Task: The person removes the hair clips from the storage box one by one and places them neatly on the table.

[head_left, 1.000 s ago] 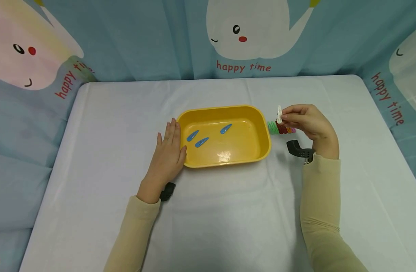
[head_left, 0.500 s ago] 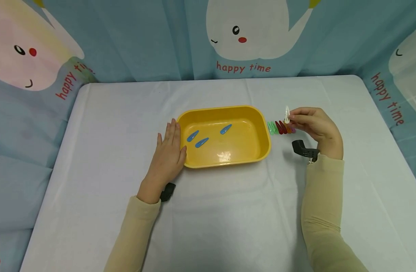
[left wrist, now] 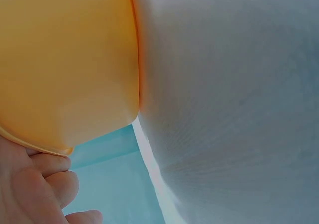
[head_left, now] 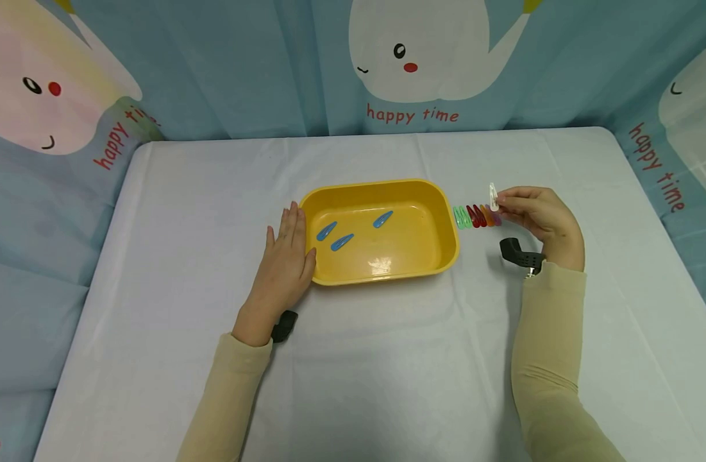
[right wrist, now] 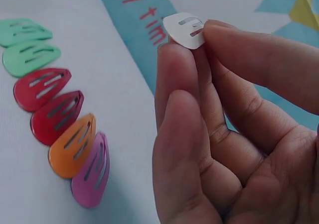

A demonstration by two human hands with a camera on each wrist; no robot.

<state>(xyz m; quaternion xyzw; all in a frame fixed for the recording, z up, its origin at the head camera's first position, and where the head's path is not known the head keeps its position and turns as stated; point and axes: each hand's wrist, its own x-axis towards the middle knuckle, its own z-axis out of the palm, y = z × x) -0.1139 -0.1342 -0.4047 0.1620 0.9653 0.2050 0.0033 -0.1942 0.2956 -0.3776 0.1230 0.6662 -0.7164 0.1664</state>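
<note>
Fingers and thumb of the right hand (head_left: 540, 215) are closed in a pinch on a white clip (head_left: 494, 197), while those of the left hand (head_left: 283, 263) lie extended along the left end of a yellow tray (head_left: 381, 280). Behind, a blue curtain (head_left: 260, 70) hangs across the far side and wraps round to left and right, printed with pale figures and the red words "happy time". Before it spreads a table (head_left: 387, 359) under a white cloth. From the near edge reach 2 beige sleeves, the left sleeve (head_left: 226, 391) and the right sleeve (head_left: 546, 346). Between the hands sits the tray, its long sides running left to right; the left hand touches its outside at the rim. By each wrist is a black device, a left device (head_left: 285, 326) and a right device (head_left: 520, 255). Inside the tray lie 3 blue clips (head_left: 342, 242), 2 near its left end and 1 farther right. Just right of the tray, a row on the cloth runs from left to right: 2 green clips (right wrist: 17, 59), 2 red clips (right wrist: 30, 90), 1 orange clip (right wrist: 67, 154) and 1 purple clip (right wrist: 87, 181). Raised above the table at the row's right end is the white clip, apart from the others.
</note>
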